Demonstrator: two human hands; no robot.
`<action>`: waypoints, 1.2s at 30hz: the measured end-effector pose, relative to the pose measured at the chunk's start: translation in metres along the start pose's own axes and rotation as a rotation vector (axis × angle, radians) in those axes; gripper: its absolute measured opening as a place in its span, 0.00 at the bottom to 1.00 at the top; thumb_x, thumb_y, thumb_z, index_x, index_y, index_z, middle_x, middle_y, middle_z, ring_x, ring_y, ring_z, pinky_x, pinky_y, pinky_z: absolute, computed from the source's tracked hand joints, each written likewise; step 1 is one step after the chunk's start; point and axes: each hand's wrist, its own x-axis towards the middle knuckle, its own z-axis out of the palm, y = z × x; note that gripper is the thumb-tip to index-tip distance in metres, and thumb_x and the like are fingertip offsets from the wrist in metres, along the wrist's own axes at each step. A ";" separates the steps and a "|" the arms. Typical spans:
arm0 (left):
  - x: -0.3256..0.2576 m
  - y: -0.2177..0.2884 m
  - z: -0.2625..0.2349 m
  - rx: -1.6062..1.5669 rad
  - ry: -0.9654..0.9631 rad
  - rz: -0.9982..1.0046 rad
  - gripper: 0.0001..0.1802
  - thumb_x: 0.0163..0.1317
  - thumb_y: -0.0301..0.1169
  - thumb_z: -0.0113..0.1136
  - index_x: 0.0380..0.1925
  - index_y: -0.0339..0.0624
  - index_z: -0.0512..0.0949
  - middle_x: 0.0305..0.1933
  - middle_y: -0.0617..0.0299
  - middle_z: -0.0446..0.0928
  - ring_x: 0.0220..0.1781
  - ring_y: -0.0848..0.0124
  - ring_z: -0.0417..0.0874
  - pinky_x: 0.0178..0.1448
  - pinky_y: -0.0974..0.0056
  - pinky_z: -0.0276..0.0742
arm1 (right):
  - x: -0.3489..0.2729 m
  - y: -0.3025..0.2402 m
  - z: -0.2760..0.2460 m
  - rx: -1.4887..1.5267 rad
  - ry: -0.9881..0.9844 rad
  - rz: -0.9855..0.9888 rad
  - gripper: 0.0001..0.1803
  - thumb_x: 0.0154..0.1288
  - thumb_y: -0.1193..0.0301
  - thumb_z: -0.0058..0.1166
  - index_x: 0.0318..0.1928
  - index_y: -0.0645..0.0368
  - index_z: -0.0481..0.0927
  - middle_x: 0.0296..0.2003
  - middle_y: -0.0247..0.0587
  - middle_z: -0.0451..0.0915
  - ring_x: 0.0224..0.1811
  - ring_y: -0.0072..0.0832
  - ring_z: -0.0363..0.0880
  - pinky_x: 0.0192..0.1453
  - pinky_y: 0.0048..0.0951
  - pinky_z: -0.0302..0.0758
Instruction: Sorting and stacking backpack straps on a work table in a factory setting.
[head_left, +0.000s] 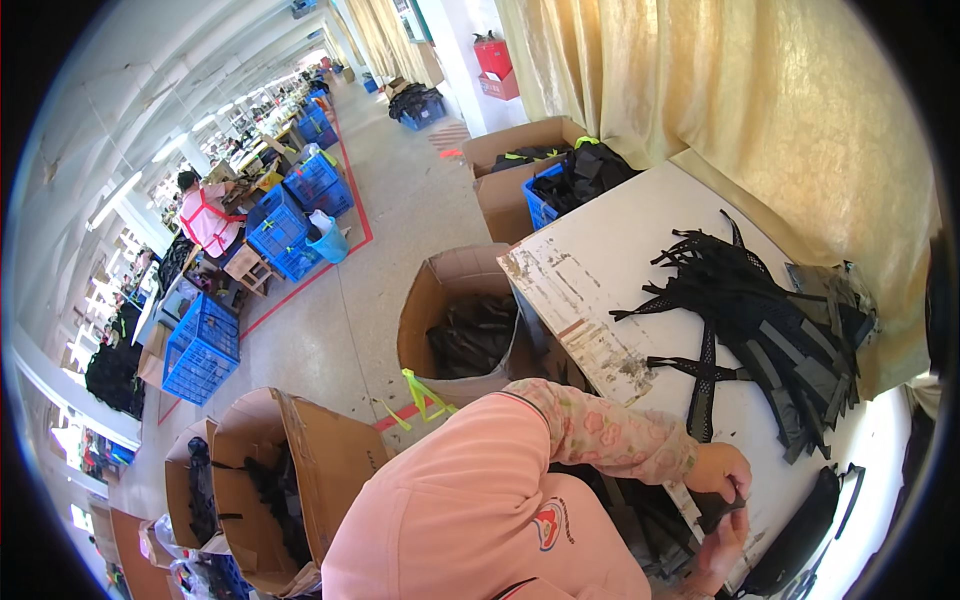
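Left hand (722,470) and right hand (724,548) are clamping their grip on dark fabric (714,510); black straps (715,275) are lying nearby.

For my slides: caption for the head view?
Left hand and right hand hold a dark piece at a white table bearing black straps.

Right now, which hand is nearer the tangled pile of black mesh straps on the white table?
Left. The left hand is just below the pile in the picture; the right hand is lower, farther away.
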 end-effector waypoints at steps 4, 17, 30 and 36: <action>0.002 0.018 -0.011 0.059 0.003 -0.003 0.07 0.51 0.28 0.62 0.32 0.43 0.82 0.31 0.56 0.76 0.37 0.57 0.78 0.41 0.58 0.73 | -0.009 0.001 0.003 0.197 -0.315 0.022 0.25 0.61 0.71 0.60 0.57 0.64 0.70 0.48 0.41 0.76 0.43 0.26 0.75 0.47 0.30 0.71; 0.006 0.007 -0.041 0.120 -0.224 -0.454 0.21 0.52 0.32 0.67 0.47 0.40 0.75 0.42 0.54 0.80 0.39 0.68 0.81 0.43 0.63 0.77 | 0.024 0.002 0.034 -0.922 0.399 -0.471 0.04 0.66 0.78 0.51 0.40 0.61 0.73 0.27 0.38 0.72 0.30 0.21 0.71 0.34 0.23 0.69; 0.014 0.020 -0.039 -0.122 -0.242 -0.587 0.20 0.58 0.44 0.64 0.36 0.35 0.83 0.28 0.63 0.81 0.30 0.78 0.75 0.37 0.68 0.72 | 0.012 -0.012 0.027 -0.208 0.191 -0.148 0.05 0.63 0.80 0.56 0.38 0.62 0.73 0.30 0.30 0.76 0.31 0.16 0.73 0.37 0.18 0.71; 0.003 -0.001 -0.056 -0.072 -0.399 -0.666 0.24 0.57 0.46 0.67 0.38 0.33 0.81 0.32 0.63 0.81 0.34 0.76 0.77 0.41 0.69 0.73 | 0.012 -0.013 0.020 0.087 0.197 -0.074 0.05 0.64 0.79 0.54 0.40 0.60 0.74 0.30 0.30 0.76 0.31 0.15 0.72 0.36 0.17 0.70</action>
